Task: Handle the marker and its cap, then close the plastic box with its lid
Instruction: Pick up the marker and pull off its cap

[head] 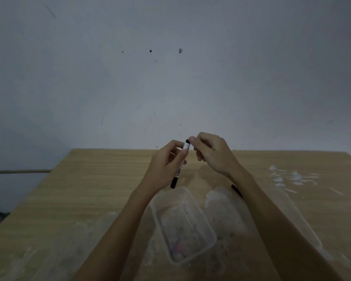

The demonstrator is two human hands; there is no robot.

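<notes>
Though blurred, print marks the held marker (179, 165).

wall (170, 78) – grey, 3 dark marks | table (89, 189) – light wood | dim light

Marker (179, 165) up in the air above the middle of the desk (89, 189), white barrel with a black lower end, tilted, its top toward the far edge. At that top sits a black bit, the cap (187, 141) or the tip, too blurred to call. Below, nearer the front edge, the clear plastic box (182, 226) rests open on the desk. Just right of it lies what looks like its clear lid (221, 201), flat and partly hidden.
</notes>
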